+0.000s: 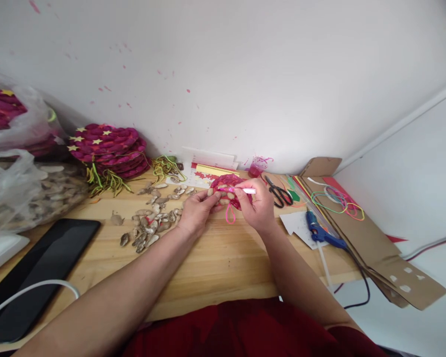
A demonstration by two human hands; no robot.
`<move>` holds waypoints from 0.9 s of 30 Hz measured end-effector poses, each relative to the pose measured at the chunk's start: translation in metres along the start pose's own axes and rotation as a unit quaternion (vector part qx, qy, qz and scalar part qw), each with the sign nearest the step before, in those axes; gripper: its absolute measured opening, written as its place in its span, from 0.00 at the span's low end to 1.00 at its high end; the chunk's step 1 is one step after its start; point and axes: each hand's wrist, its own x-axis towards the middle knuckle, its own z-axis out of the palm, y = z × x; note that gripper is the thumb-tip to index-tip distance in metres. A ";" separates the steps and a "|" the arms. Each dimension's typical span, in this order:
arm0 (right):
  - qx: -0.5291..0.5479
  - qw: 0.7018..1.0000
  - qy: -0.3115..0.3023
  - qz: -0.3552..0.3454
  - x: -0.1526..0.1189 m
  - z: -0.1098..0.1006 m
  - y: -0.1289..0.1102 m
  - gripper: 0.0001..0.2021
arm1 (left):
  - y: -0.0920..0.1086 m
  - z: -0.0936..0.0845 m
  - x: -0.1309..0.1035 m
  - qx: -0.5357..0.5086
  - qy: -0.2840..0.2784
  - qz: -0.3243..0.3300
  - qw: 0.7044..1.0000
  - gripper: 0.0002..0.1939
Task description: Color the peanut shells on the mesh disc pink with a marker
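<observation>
My left hand has its fingers closed on the left edge of a round peanut-shell craft piece. Much of the piece is magenta, some shells are still plain tan, and a pink cord loop hangs from its near side. In my right hand is a paintbrush with a white handle. Its pink-stained tip lies against the shells, pointing left. Loose peanut shells are scattered to the left of my left hand. Behind my right hand stands a clear cup with pink paint.
Black scissors, a blue glue gun with its cable, and cardboard lie right. Stacked magenta shell rounds with stars, a bag of shells and a black tablet occupy the left. A paint-spattered wall rises behind.
</observation>
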 end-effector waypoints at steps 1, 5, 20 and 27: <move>-0.005 1.000 0.008 0.004 0.000 0.000 0.001 0.04 | 0.000 0.000 0.000 0.001 0.001 0.002 1.000 0.27; 0.009 1.000 0.010 0.007 -0.001 0.000 0.002 0.04 | -0.001 0.000 0.000 0.001 -0.003 0.002 1.000 0.28; 0.026 1.000 0.010 0.007 -0.003 0.004 0.005 0.02 | -0.004 -0.001 0.002 0.029 -0.001 0.024 0.999 0.28; 0.006 0.999 0.031 0.021 -0.002 0.002 0.009 0.04 | -0.011 -0.007 0.007 0.072 -0.002 0.037 0.997 0.26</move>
